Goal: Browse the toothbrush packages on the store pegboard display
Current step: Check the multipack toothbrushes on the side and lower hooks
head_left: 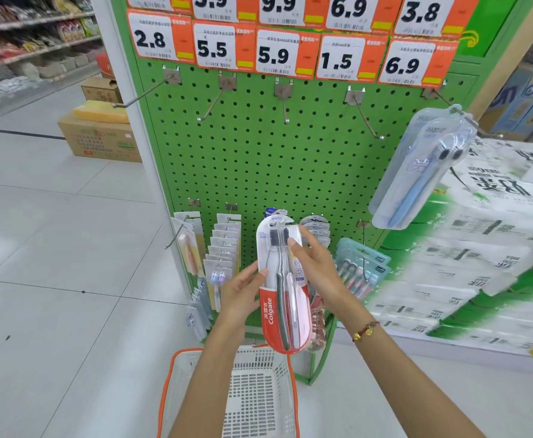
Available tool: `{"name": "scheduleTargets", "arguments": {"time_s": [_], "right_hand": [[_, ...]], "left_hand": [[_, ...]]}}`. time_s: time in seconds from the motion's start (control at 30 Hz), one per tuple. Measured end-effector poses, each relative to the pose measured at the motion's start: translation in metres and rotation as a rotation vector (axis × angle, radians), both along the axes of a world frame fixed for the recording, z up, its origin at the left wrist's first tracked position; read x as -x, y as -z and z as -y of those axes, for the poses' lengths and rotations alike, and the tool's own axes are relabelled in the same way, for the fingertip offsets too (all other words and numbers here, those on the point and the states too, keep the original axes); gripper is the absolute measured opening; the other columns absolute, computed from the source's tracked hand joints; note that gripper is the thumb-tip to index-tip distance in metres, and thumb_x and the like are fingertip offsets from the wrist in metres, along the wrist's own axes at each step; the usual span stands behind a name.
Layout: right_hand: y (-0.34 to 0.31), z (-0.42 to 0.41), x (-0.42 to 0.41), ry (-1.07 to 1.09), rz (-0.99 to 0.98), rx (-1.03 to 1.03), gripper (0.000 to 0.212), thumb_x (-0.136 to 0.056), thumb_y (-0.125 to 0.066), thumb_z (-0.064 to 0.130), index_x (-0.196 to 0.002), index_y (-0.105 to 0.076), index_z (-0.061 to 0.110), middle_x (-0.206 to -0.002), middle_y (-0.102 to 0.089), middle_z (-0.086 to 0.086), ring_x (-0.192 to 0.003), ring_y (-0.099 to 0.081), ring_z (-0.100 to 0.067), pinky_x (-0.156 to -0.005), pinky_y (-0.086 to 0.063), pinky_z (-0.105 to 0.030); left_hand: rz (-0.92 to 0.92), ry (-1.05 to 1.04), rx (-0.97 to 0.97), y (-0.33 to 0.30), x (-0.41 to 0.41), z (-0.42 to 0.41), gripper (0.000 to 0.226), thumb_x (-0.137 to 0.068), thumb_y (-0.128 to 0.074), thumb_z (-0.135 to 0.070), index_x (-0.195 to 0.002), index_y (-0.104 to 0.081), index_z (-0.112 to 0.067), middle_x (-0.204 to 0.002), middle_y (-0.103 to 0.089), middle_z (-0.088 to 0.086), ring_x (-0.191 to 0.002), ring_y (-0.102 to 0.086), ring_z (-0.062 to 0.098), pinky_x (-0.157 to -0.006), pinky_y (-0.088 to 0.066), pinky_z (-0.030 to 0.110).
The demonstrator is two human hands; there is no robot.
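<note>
Basket [260,403] below; both hands grip Colgate toothbrush pack [282,289].

the green pegboard [259,159] carries the goods on metal hooks: its upper row of hooks [285,102] is mostly bare, with only a clear toothbrush pack [417,172] hanging at the pegboard's upper right; price tags [278,55] run along its top, and carded toothbrush packs [224,248] fill its lower row; on the pale tiled floor [53,248] left of the pegboard sit cardboard boxes [101,140], and a white basket [252,396] stands in front of it
</note>
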State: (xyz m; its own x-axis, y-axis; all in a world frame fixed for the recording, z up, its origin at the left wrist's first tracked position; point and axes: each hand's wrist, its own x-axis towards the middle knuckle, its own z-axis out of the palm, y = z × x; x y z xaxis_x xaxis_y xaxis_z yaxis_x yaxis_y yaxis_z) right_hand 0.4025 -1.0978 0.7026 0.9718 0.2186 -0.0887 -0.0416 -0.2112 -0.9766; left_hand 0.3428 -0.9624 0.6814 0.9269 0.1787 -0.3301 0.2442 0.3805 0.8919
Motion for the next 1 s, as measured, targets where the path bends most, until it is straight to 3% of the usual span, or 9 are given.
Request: {"name": "scheduleTargets", "arguments": {"time_s": [0.1, 0.23, 0.47, 0.6, 0.67, 0.8, 0.9, 0.93, 1.0], "right_hand": [[0.003, 0.003, 0.003, -0.083, -0.113, -0.006, 0.062, -0.093, -0.060, 0.036, -0.147, -0.030, 0.028, -0.111, -0.065, 0.013, -0.091, -0.068, -0.001, -0.075, -0.054, -0.025], [0.025, 0.017, 0.013, -0.227, -0.273, -0.019, 0.040, -0.087, -0.069, 0.021, -0.125, -0.059, 0.018, -0.107, -0.073, -0.005, -0.099, -0.070, -0.024, -0.091, -0.055, -0.044], [0.031, 0.023, 0.015, -0.188, -0.285, -0.114, 0.036, -0.079, -0.072, 0.025, -0.115, -0.068, 0.023, -0.106, -0.074, -0.009, -0.101, -0.069, -0.024, -0.093, -0.054, -0.036], [0.037, 0.025, 0.013, -0.193, -0.281, -0.135, 0.042, -0.079, -0.072, 0.025, -0.120, -0.067, 0.022, -0.106, -0.074, -0.010, -0.100, -0.070, -0.025, -0.090, -0.055, -0.033], [0.040, 0.026, 0.013, -0.183, -0.276, -0.140, 0.038, -0.084, -0.070, 0.018, -0.121, -0.066, 0.020, -0.103, -0.075, -0.009, -0.097, -0.071, -0.022, -0.086, -0.056, -0.030], [0.050, 0.023, 0.015, -0.066, -0.161, -0.129, 0.039, -0.087, -0.068, 0.012, -0.126, -0.064, 0.012, -0.095, -0.076, -0.008, -0.094, -0.072, -0.021, -0.090, -0.056, -0.036], [0.050, 0.015, 0.014, 0.071, 0.042, -0.069, 0.035, -0.087, -0.069, 0.011, -0.120, -0.066, 0.023, -0.088, -0.076, 0.001, -0.087, -0.072, -0.016, -0.086, -0.056, -0.034], [0.048, 0.011, 0.015, 0.088, 0.116, -0.035, 0.034, -0.087, -0.070, 0.011, -0.115, -0.067, 0.029, -0.087, -0.076, 0.004, -0.083, -0.071, -0.014, -0.082, -0.057, -0.032], [0.045, 0.003, 0.018, 0.074, 0.263, 0.050, 0.033, -0.085, -0.072, 0.011, -0.110, -0.071, 0.033, -0.086, -0.075, 0.010, -0.075, -0.068, -0.010, -0.072, -0.057, -0.029]], "left_hand": [[-0.008, -0.088, 0.009, -0.001, -0.001, -0.002, 0.034, -0.093, -0.060, -0.013, -0.127, -0.060, -0.017, -0.101, -0.073, -0.004, -0.084, -0.070, 0.006, -0.061, -0.052, 0.015], [0.020, -0.253, -0.016, -0.007, -0.008, -0.014, 0.037, -0.093, -0.060, -0.011, -0.130, -0.057, -0.013, -0.099, -0.068, -0.008, -0.076, -0.065, 0.002, -0.056, -0.049, 0.011], [0.022, -0.297, -0.052, -0.001, -0.013, -0.014, 0.037, -0.092, -0.062, -0.013, -0.129, -0.059, -0.014, -0.117, -0.066, -0.001, -0.093, -0.064, 0.011, -0.061, -0.049, 0.012], [0.037, -0.297, -0.063, 0.000, -0.014, -0.013, 0.029, -0.092, -0.064, -0.014, -0.117, -0.061, -0.026, -0.100, -0.068, -0.011, -0.084, -0.064, 0.004, -0.061, -0.049, 0.010], [0.020, -0.328, -0.159, 0.003, -0.015, -0.013, 0.024, -0.090, -0.066, -0.016, -0.108, -0.063, -0.031, -0.100, -0.068, -0.010, -0.084, -0.064, 0.003, -0.069, -0.051, 0.015], [-0.045, -0.328, -0.564, 0.004, -0.016, -0.020, 0.037, -0.084, -0.073, -0.024, -0.119, -0.062, -0.025, -0.116, -0.064, -0.004, -0.088, -0.060, 0.004, -0.083, -0.045, 0.027], [0.042, -0.072, -0.571, -0.007, -0.017, -0.014, 0.032, -0.091, -0.065, -0.021, -0.116, -0.057, -0.038, -0.107, -0.061, -0.017, -0.079, -0.051, -0.017, -0.086, -0.046, 0.021], [0.066, 0.006, -0.562, -0.012, -0.018, -0.010, 0.029, -0.094, -0.059, -0.025, -0.113, -0.051, -0.045, -0.103, -0.058, -0.023, -0.081, -0.053, -0.017, -0.086, -0.046, 0.019], [0.089, 0.071, -0.510, -0.014, -0.025, -0.004, 0.014, -0.100, -0.046, -0.038, -0.112, -0.049, -0.044, -0.103, -0.060, -0.020, -0.094, -0.061, -0.002, -0.091, -0.051, 0.031]]}}
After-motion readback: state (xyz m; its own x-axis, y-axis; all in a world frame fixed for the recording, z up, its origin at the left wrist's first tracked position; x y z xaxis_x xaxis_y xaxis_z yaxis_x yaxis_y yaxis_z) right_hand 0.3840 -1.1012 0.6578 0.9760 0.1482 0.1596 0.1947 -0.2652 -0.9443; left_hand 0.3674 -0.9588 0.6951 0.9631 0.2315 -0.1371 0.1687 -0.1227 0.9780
